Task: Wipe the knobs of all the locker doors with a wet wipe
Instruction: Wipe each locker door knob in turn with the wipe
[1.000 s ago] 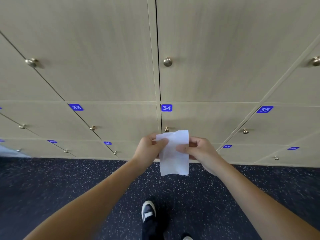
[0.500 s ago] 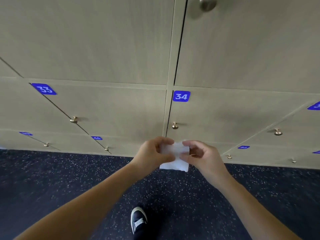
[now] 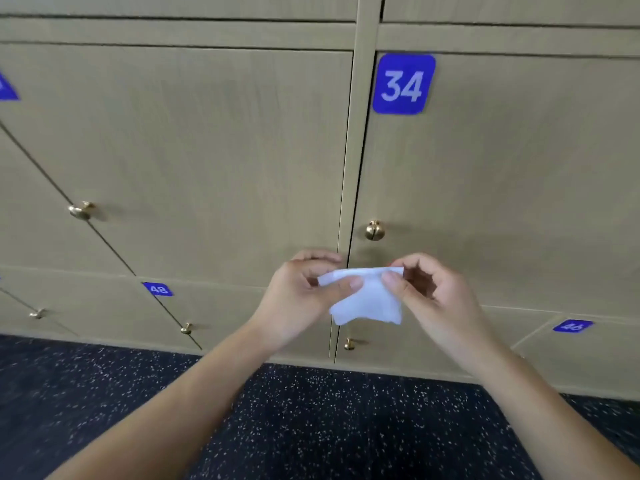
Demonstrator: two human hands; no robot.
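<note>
Head view: the left hand (image 3: pixel 298 292) and the right hand (image 3: pixel 429 296) each pinch the folded wet wipe (image 3: pixel 367 299) between thumb and fingers, holding it between them. The brass knob (image 3: pixel 374 231) of door 34 (label (image 3: pixel 403 84) above) sits just above the hands, untouched.

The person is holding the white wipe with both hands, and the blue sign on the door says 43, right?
Not quite. In the head view the blue sign says 34, not 43. The rest is right: the left hand and right hand both hold the white wipe.
</note>
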